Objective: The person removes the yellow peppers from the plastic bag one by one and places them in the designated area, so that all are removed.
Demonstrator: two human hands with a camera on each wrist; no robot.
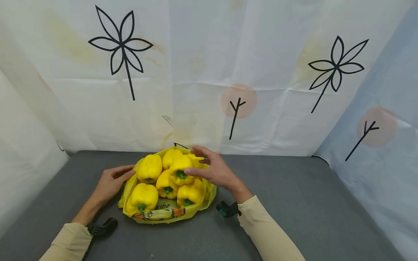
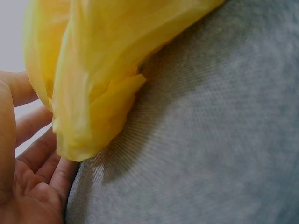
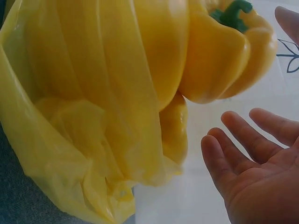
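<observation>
Several yellow bell peppers [image 1: 149,168] with green stems lie heaped in a yellow plastic bag [image 1: 196,209], its mouth spread wide. My left hand [image 1: 110,183] touches the bag's left side with loosely extended fingers. Up close in the left wrist view, the fingers of that hand [image 2: 39,186] are beside the crumpled bag film [image 2: 93,93], partly hidden by it. Above the right part of the heap hovers my right hand [image 1: 215,168], fingers spread and holding nothing. The right wrist view has this hand [image 3: 261,172] apart from the topmost pepper [image 3: 215,56].
The bag rests on a dark grey tabletop [image 1: 287,203]. A white curtain [image 1: 202,65] with printed black flowers and twigs rises behind the table, and another hanging [image 1: 385,94] closes the right side. Each wrist wears a black band [image 1: 102,227].
</observation>
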